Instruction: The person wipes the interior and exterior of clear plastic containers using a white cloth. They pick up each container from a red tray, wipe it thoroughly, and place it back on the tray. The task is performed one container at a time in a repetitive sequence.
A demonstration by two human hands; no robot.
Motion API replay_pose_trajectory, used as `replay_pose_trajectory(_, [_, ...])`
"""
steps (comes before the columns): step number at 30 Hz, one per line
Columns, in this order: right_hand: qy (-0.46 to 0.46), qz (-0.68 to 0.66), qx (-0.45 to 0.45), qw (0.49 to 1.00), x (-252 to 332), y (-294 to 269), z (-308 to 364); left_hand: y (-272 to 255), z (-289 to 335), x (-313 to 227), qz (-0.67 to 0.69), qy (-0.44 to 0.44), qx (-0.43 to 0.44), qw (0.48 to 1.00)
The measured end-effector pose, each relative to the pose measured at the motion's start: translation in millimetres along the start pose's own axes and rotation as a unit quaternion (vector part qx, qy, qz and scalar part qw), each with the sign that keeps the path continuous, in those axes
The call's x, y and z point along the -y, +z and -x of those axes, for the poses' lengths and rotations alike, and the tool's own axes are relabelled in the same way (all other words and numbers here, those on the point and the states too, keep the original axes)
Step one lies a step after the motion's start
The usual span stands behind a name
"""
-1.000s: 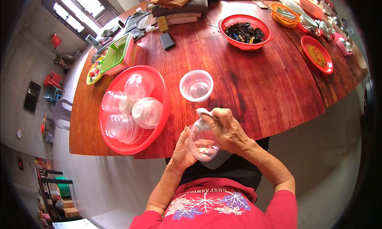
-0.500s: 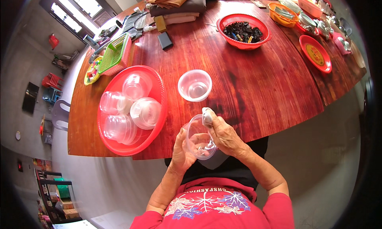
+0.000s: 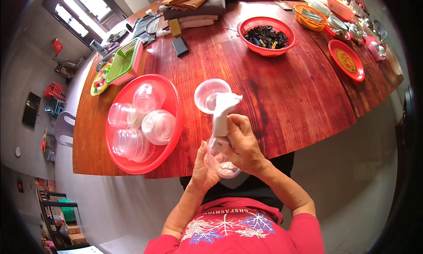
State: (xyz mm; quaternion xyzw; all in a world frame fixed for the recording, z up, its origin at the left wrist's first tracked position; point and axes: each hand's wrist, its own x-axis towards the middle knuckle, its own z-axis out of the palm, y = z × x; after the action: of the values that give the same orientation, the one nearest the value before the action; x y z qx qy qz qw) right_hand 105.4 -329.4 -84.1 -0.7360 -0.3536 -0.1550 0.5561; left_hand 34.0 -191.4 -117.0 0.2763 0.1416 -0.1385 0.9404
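Over the table's front edge, my left hand (image 3: 203, 171) is closed around the side of a clear plastic bowl (image 3: 224, 166). My right hand (image 3: 245, 143) grips a white cloth (image 3: 223, 115) at the bowl's rim, and the cloth's loose end sticks up toward the far side. Just beyond, a second clear plastic bowl (image 3: 202, 95) stands upright on the table, partly covered by the cloth. To the left lies a big red tray (image 3: 169, 155) holding several stacks of clear plastic bowls (image 3: 158, 127).
A red basket (image 3: 240, 31) of black pieces stands at the back, with a red plate (image 3: 359, 71) farther right. Behind the tray are a green basket (image 3: 125, 60) and a dark box (image 3: 180, 46). Folded cloths (image 3: 198, 9) lie on the wooden table (image 3: 304, 108).
The white cloth, bunched at the bowl's rim before, now stretches upward from it. My right hand has turned and shifted slightly over the bowl. My left hand keeps its hold.
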Motion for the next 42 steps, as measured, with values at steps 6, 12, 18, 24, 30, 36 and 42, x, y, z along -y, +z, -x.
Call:
replay_pose_trajectory(6, [-0.051, 0.285, 0.067, 0.955, -26.1, 7.8, 14.0, -5.3, 7.9, -9.4, -0.046, 0.011, 0.0, 0.999])
replay_pose_trajectory(12, [-0.02, 0.336, 0.266, 0.904, 5.4, -12.5, 22.1, 3.5, 3.3, -9.1, -0.056, 0.061, 0.016, 0.996])
replay_pose_trajectory(18, [-0.09, 0.081, 0.229, 0.966, 8.6, -9.7, 24.2, -13.2, 0.4, -1.7, -0.038, 0.052, 0.021, 0.998])
replay_pose_trajectory(24, [-0.196, 0.256, 0.172, 0.931, -12.3, -6.8, 8.9, -14.5, 3.9, -12.7, 0.0, -0.043, 0.068, 0.997])
replay_pose_trajectory(30, [-0.085, 0.258, 0.285, 0.919, -6.3, -6.6, 22.7, -6.3, 4.2, -4.4, -0.03, -0.006, 0.024, 0.999])
replay_pose_trajectory(36, [0.113, 0.019, 0.435, 0.893, 4.9, -12.1, 23.5, -10.8, 3.1, 3.9, -0.085, 0.035, -0.012, 0.996])
replay_pose_trajectory(42, [0.362, -0.496, 0.169, 0.771, 14.9, 3.0, 30.9, -7.6, 6.8, -1.8, -0.031, 0.032, 0.024, 0.999])
